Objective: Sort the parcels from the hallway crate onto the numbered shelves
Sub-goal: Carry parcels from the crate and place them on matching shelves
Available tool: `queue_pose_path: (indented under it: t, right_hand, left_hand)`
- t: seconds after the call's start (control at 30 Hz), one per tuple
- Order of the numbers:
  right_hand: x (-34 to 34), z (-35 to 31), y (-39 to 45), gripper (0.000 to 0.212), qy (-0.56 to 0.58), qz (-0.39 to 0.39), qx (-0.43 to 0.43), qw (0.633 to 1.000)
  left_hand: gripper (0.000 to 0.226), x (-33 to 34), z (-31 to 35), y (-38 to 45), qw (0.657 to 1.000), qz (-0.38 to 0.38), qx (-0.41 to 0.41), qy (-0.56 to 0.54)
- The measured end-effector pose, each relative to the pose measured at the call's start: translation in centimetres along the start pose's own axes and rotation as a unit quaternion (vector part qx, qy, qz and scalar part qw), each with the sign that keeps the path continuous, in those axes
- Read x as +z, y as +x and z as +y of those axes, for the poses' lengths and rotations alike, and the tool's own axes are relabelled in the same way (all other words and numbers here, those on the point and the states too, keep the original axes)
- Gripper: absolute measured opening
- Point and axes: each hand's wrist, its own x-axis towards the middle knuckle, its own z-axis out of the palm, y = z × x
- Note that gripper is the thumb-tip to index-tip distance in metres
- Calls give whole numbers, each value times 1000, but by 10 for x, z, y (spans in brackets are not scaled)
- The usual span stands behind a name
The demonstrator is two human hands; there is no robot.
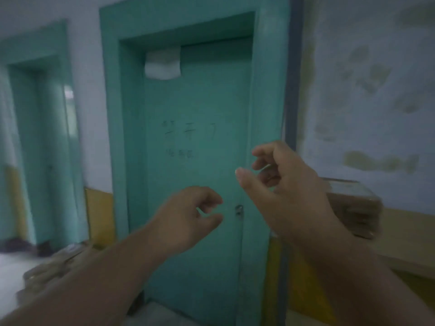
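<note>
Both my hands are raised in front of a shut teal door (195,128). My left hand (188,217) hangs with loosely curled fingers and holds nothing, just left of the door's small latch (239,209). My right hand (284,182) is higher and to the right, its fingers also loosely curled around nothing. A stack of brown cardboard parcels (353,208) stands at the right behind my right hand. More brown parcels (56,267) lie low at the left, partly hidden by my left forearm. No crate or numbered shelves are in view.
A white paper (163,64) hangs at the door's top, with faint writing (188,130) mid-door. A second teal doorway (40,137) opens at the left. The stained white wall (367,90) has a yellow lower band. The picture is blurred.
</note>
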Motion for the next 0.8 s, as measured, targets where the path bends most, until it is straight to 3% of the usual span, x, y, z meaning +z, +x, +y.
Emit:
queue_pose_path:
  t: [0.27,0.6,0.8]
  right_hand:
    - [206,-90,6,43,77,-103,-32,991]
    - [451,-102,64,35,127,-214,-58,967]
    - [608,-135,96,35,174,-285,-58,941]
  left_hand:
    - [23,-119,-158,-96,989,5,-119,91]
    - [14,-186,-353,-116,959,25,-258,111]
    - [23,-262,-471,-133,922,43,-341,180]
